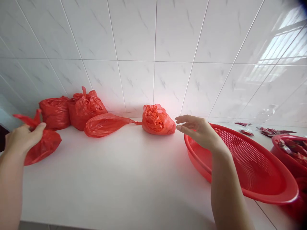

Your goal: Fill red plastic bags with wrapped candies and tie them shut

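Note:
At the far left my left hand (25,137) is closed around the gathered top of a red plastic bag (46,145), whose lower part hangs or rests at the counter. Over the left rim of a red plastic colander (254,159), my right hand (196,129) reaches with fingers apart and nothing in them. Its fingertips point at a red bag stuffed with crumpled red plastic (158,119), a small gap between them. From that stuffed bag a twisted strip runs left to a loose, flattened red bag (105,124).
Two full red bags (55,111) stand against the tiled wall (134,35) at the back left. On the right are a red basin (283,140) of shiny wrapped packets, a clear plastic bottle (266,115) and loose dark red packets (275,131). The white counter (115,185) has a front edge below.

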